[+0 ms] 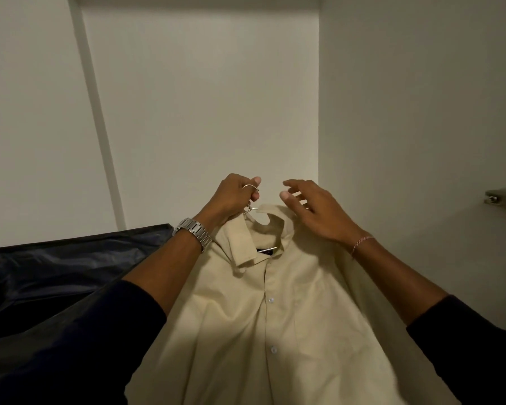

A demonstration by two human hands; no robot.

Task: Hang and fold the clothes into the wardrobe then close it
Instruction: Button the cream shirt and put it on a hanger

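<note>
A cream button-up shirt (275, 311) hangs on a thin metal hanger (250, 210), held up in front of the white inside of the wardrobe (205, 106). My left hand (234, 200), with a steel watch on the wrist, is closed around the hanger's hook just above the collar. My right hand (313, 209) hovers over the right side of the collar with fingers spread, touching or almost touching the cloth. The hanger's arms are hidden inside the shirt.
A dark navy fabric case or bag (59, 273) lies open at the lower left. The wardrobe's side wall (406, 112) rises on the right, with a metal door hinge (504, 198) at the right edge. A white vertical panel edge (97, 118) stands on the left.
</note>
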